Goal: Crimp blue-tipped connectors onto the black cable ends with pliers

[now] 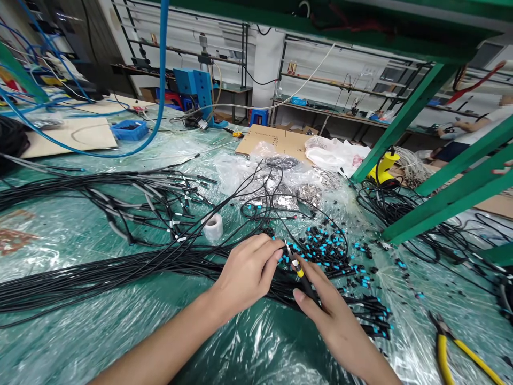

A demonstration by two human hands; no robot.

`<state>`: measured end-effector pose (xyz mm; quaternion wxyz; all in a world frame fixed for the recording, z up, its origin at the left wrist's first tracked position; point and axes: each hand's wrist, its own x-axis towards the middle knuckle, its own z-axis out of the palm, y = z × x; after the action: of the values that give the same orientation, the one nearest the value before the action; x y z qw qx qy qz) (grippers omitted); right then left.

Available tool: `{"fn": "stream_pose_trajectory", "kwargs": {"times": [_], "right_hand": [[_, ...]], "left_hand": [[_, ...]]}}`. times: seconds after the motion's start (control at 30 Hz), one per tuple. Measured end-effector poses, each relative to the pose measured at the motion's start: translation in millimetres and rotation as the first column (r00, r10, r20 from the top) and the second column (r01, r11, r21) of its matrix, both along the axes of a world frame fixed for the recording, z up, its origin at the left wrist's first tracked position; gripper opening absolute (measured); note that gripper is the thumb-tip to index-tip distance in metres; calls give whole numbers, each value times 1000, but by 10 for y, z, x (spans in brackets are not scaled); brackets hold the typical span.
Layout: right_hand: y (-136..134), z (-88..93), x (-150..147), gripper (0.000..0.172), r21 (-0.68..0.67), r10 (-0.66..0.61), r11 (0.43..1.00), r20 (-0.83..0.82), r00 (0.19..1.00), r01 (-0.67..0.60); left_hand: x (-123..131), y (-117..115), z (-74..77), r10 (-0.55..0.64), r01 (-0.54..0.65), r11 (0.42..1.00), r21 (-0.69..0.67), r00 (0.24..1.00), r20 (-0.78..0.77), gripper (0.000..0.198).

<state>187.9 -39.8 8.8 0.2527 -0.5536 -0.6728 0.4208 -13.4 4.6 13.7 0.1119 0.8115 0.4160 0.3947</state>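
The left grip is closed in a pinch, thumb against forefinger, on a small dark part whose form is too small to make out. The right grip is wrapped around a hand tool with a black and yellow handle; the tool's metal tip points at the left grip's fingertips. Whether the tip touches the dark part cannot be told.

Just beyond the right grip lies a loose pile of black and blue connectors. A bundle of black cables runs from the left, passing behind and beneath both grips. Left of and beyond the left grip, a roll of clear tape stands near the cables. Farther beyond both grips, small metal parts lie on clear plastic, with a cardboard sheet behind them. Well to the right of the right grip, yellow-handled pliers lie with handles spread on the film-covered green desk.
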Motion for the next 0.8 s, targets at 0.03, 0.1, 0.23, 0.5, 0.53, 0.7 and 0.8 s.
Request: {"fn": "stream_pose_trajectory", "kwargs": {"times": [0.03,0.1,0.23,0.5,0.53,0.7,0.8], "right_hand": [[1,2,-8,54,15,3,1000,-2,1000,-3],[-2,4,-21,53,54,-2,999,12,1000,1],[-12,29,-40,51,118,-34,993,77,996,25],[-27,179,-113,34,137,-27,990,41,999,21],[-40,179,-118,33,132,-34,991,36,999,29],[-169,155,-101,42,144,-103,985,40,994,96],[-273,189,-78,45,122,-111,987,27,993,107]], "left_hand": [[-1,0,-1,1,-1,1000,2,1000,-4,22],[-2,-1,-3,4,-4,1000,5,1000,-11,22],[4,-5,5,2,-2,1000,20,1000,-7,21],[1,-24,69,-11,10,998,60,1000,15,18],[1,-31,78,-15,14,998,64,1000,20,18],[34,-91,134,-76,72,994,80,996,41,18],[59,-140,161,-111,106,989,102,993,46,18]]}}
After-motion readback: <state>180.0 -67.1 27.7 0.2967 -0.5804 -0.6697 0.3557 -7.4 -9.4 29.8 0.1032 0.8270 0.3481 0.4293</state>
